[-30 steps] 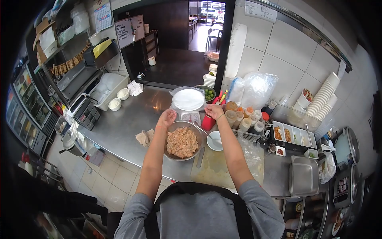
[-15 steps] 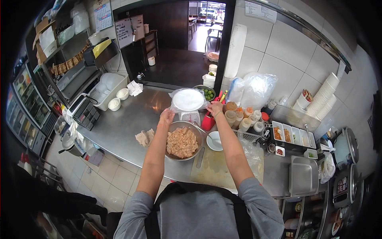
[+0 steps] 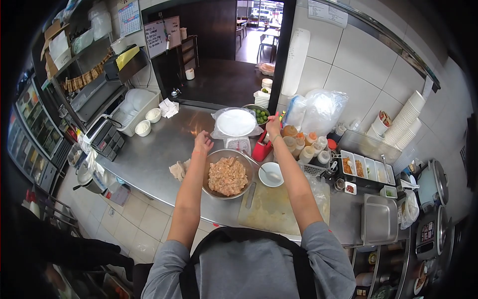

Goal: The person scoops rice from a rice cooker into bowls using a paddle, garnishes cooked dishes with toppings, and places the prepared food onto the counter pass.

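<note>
White and round, the plate (image 3: 235, 121) lies in clear plastic (image 3: 218, 131) on the scale (image 3: 237, 144), between left hand (image 3: 203, 141) and right hand (image 3: 273, 125) — both loosely spread, near the plastic's edges. Counter (image 3: 159, 149) stretches wide beside the left hand; bottles (image 3: 298, 146) crowd the right hand's outer side.

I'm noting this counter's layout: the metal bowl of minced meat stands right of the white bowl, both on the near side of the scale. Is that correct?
Not quite: the head view shows the metal bowl of minced meat left of the white bowl. Both are on the near side of the scale.
</note>
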The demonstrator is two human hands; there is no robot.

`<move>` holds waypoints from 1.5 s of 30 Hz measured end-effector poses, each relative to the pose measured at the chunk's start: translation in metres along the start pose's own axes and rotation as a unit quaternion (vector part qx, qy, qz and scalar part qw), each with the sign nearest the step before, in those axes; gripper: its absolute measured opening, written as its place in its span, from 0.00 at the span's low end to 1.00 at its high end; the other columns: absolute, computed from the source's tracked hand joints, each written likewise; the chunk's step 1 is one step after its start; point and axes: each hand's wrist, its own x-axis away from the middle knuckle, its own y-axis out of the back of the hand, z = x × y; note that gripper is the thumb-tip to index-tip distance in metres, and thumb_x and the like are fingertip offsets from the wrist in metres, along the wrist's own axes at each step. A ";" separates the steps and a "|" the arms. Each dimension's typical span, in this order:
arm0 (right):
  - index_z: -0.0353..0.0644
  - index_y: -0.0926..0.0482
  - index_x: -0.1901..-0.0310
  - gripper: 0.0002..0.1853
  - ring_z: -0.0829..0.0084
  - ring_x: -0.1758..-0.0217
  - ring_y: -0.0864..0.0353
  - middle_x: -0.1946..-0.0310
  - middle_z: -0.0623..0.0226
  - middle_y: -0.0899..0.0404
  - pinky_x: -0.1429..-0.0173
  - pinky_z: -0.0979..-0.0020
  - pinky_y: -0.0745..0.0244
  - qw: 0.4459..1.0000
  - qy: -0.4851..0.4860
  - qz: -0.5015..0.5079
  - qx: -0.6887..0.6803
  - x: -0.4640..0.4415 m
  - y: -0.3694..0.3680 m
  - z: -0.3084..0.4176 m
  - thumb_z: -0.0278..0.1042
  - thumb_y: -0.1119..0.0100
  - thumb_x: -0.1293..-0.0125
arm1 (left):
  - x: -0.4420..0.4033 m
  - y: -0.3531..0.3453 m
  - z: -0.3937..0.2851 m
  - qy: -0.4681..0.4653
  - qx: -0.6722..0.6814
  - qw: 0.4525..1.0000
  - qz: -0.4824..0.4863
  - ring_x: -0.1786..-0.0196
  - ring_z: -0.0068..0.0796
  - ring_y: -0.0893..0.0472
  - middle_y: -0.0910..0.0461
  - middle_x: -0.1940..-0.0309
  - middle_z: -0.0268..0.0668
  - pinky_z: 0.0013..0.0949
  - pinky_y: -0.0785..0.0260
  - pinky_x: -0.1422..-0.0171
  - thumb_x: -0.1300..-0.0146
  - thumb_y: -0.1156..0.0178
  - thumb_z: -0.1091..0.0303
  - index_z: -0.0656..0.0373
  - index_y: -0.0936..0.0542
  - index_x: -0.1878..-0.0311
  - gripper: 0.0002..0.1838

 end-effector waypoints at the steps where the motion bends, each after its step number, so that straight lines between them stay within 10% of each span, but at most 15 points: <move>1: 0.43 0.24 0.61 0.13 0.69 0.60 0.25 0.66 0.63 0.25 0.54 0.71 0.31 1.000 0.013 0.005 -0.005 -0.004 0.001 0.002 0.17 0.56 0.44 | -0.002 0.002 -0.005 -0.012 -0.007 1.000 -0.013 0.40 0.37 0.38 0.39 0.41 0.39 0.48 0.40 0.41 0.49 0.43 0.67 0.50 0.31 0.44 0.25; 6: 0.42 0.25 0.60 0.11 0.74 0.62 0.25 0.65 0.64 0.24 0.60 0.76 0.31 0.994 0.104 0.031 -0.025 -0.029 -0.007 -0.011 0.20 0.53 0.43 | 0.016 0.000 -0.012 -0.108 -0.118 0.987 -0.016 0.46 0.30 0.34 0.31 0.49 0.37 0.42 0.38 0.46 0.48 0.45 0.70 0.52 0.27 0.47 0.22; 13: 0.42 0.28 0.58 0.08 0.77 0.65 0.23 0.64 0.65 0.24 0.71 0.74 0.25 0.987 -0.033 0.151 -0.041 0.027 0.016 0.013 0.29 0.46 0.39 | 0.011 0.029 0.029 -0.267 -0.372 0.884 0.098 0.68 0.22 0.24 0.21 0.76 0.30 0.23 0.34 0.61 0.45 0.44 0.72 0.57 0.16 0.64 0.09; 19: 0.38 0.30 0.53 0.18 0.66 0.59 0.23 0.60 0.61 0.25 0.60 0.63 0.23 0.988 -0.081 0.118 -0.066 0.035 -0.004 0.010 0.35 0.40 0.43 | 0.035 -0.015 0.027 -0.265 -0.215 0.938 -0.061 0.60 0.27 0.23 0.25 0.59 0.39 0.31 0.27 0.62 0.43 0.40 0.64 0.60 0.29 0.48 0.21; 22: 0.38 0.31 0.51 0.19 0.63 0.56 0.24 0.54 0.58 0.29 0.56 0.60 0.22 0.965 -0.146 0.154 -0.153 0.025 -0.016 -0.001 0.30 0.40 0.45 | 0.049 -0.030 0.017 -0.149 -0.203 0.967 0.038 0.59 0.29 0.24 0.29 0.54 0.43 0.35 0.24 0.63 0.44 0.39 0.63 0.59 0.36 0.45 0.26; 31: 0.37 0.34 0.49 0.23 0.65 0.60 0.24 0.61 0.61 0.28 0.56 0.60 0.23 0.954 -0.140 0.152 -0.218 0.031 -0.022 0.020 0.15 0.50 0.50 | 0.023 -0.035 0.021 -0.164 -0.115 0.970 0.141 0.68 0.24 0.22 0.23 0.67 0.35 0.28 0.24 0.64 0.45 0.44 0.78 0.63 0.26 0.56 0.12; 45: 0.40 0.34 0.47 0.24 0.60 0.50 0.27 0.52 0.57 0.31 0.52 0.52 0.24 0.951 -0.159 0.148 -0.220 0.022 -0.024 0.006 0.24 0.41 0.47 | 0.013 -0.027 0.022 -0.096 -0.039 0.984 0.145 0.62 0.36 0.23 0.28 0.60 0.39 0.36 0.24 0.62 0.42 0.39 0.66 0.58 0.31 0.52 0.17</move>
